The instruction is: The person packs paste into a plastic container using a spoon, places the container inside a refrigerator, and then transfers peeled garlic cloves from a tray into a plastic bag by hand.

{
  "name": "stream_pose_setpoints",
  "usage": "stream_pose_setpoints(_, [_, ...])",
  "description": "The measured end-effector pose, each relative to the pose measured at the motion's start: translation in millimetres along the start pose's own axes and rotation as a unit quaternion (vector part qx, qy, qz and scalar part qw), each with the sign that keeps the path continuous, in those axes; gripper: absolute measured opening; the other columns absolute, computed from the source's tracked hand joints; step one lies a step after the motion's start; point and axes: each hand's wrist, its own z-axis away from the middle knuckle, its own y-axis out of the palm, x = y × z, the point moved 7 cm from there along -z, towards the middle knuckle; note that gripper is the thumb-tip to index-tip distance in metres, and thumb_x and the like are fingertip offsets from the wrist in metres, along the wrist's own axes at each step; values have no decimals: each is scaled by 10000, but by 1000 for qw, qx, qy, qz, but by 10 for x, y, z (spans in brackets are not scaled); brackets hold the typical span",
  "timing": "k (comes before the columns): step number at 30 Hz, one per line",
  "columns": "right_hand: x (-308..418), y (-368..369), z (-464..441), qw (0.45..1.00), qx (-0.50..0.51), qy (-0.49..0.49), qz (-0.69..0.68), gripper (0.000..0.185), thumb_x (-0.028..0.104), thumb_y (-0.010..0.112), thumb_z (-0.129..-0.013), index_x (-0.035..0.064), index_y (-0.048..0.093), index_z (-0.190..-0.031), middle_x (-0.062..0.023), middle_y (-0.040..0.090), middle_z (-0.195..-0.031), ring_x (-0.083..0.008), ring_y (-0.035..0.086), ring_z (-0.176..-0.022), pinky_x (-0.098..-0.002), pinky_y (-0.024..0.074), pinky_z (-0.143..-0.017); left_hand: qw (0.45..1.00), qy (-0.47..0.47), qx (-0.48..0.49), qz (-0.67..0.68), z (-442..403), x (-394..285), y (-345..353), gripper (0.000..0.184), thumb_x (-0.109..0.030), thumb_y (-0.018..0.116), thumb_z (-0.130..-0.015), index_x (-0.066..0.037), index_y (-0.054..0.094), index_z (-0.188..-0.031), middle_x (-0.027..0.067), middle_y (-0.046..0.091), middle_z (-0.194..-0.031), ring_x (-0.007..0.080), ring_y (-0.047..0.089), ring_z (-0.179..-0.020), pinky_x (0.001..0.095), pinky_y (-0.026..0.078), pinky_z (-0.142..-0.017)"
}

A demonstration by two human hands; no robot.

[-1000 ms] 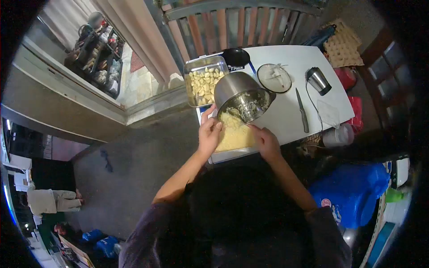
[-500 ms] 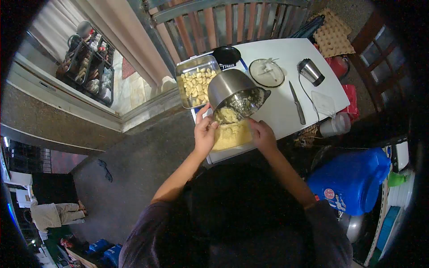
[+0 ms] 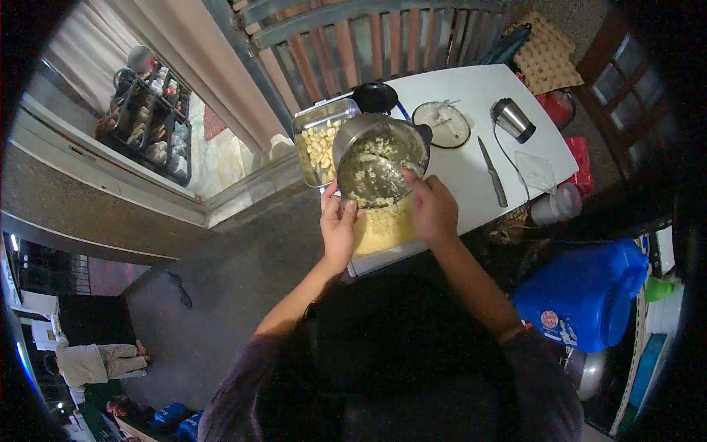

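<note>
Left fingers (image 3: 349,211) pinch the tilted bowl (image 3: 352,140) closely; right fingers (image 3: 414,181), seemingly empty, one extended, now reach inside, near clinging bits (image 3: 361,177).

Blue container (image 3: 578,298) — beige curtain (image 3: 202,70)

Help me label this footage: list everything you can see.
Table: one, white, upper centre
Metal bowl: one, silver, tilted above table
Crumbly mash: one batch, yellow, beneath metal bowl
Metal tray: one, silver, table's far left
Peeled cloves, apparently garlic: many, pale yellow, in metal tray
Shallow bowl: one, black, table's far edge
Round lid or plate: one, pale, dark-rimmed, mid-table
Knife: one, grey, table's right half
Corded appliance: one, silver-black, table's right
Slatted bench: one, brownish, beyond table
Large jug: one, blue, lower right
Rack: one, black, upper left
Other person: one, pale clothes, lower left
Left hand: one, bare, gripping metal bowl
Right hand: one, bare, finger at metal bowl's opening
</note>
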Motion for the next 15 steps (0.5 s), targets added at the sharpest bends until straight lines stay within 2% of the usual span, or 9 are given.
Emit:
stream_pose_setpoints(3, [-15, -111, -57, 999, 16, 17, 35, 510, 10, 553, -825, 226, 601, -1285, -113, 508, -809, -314, 569, -751, -428, 477, -661, 999, -28, -23, 40, -1, -23, -17, 74, 37, 514, -944, 43, 559, -1002, 54, 297, -1461, 112, 543, -932, 274, 526, -752])
stream_pose_setpoints(6, [-97, -53, -110, 999, 2, 5, 48, 518, -4, 548, -821, 211, 590, -1290, -118, 511, -827, -320, 564, -752, -439, 476, -651, 1000, -7, -13, 24, -23, -11, -49, 48, 32, 527, -936, 44, 567, -960, 71, 304, -1462, 115, 545, -955, 268, 529, -755])
stream_pose_setpoints(9, [-123, 48, -167, 999, -20, -3, 41, 506, -12, 540, -824, 192, 586, -1285, -124, 516, -830, -326, 563, -754, -448, 479, -649, 996, 37, 0, -78, -18, -98, -51, 36, 29, 545, -923, 48, 574, -914, 84, 326, -1457, 114, 538, -984, 260, 529, -753])
stream_pose_setpoints(12, [-111, 83, -222, 1000, -14, 17, 12, 498, -8, 538, -834, 186, 580, -1291, -129, 528, -837, -332, 567, -759, -450, 482, -656, 994, 70, -9, -84, -7, -191, -17, 40, 29, 559, -909, 50, 573, -879, 93, 350, -1448, 113, 526, -1019, 246, 532, -735])
stream_pose_setpoints(13, [-126, 88, -215, 1000, -6, 27, 2, 496, -5, 538, -838, 186, 578, -1294, -130, 533, -841, -334, 569, -761, -450, 483, -659, 997, 44, -16, -59, 1, -194, -19, 45, 32, 564, -901, 44, 570, -858, 107, 356, -1448, 142, 503, -1088, 253, 499, -811])
stream_pose_setpoints(15, [-182, 249, -150, 999, 28, 23, -19, 479, 3, 539, -848, 180, 585, -1291, -142, 537, -834, -342, 570, -758, -442, 483, -668, 991, 80, -10, -109, -40, -140, -94, 36, 33, 562, -897, 40, 569, -862, 110, 358, -1450, 161, 490, -1116, 262, 458, -864])
